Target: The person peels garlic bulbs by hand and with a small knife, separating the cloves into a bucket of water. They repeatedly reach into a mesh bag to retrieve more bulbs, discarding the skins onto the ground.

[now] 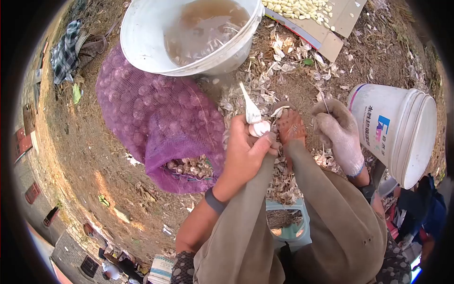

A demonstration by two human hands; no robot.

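My left hand, bare with a dark band at the wrist, grips a garlic bulb over my knees. Its dry stem points up and away, and pale peeled cloves show at its lower end by my thumb. To the right, my right hand wears a whitish, soiled glove. Its fingers are curled, and a thin line sticks up from them; I cannot make out what it is. This hand is apart from the garlic, near a white bucket lying on its side.
A purple mesh sack of garlic bulbs lies left, its mouth open. Behind it stands a white tub with murky water. Peeled cloves lie on flattened cardboard. Garlic skins litter the ground around my foot.
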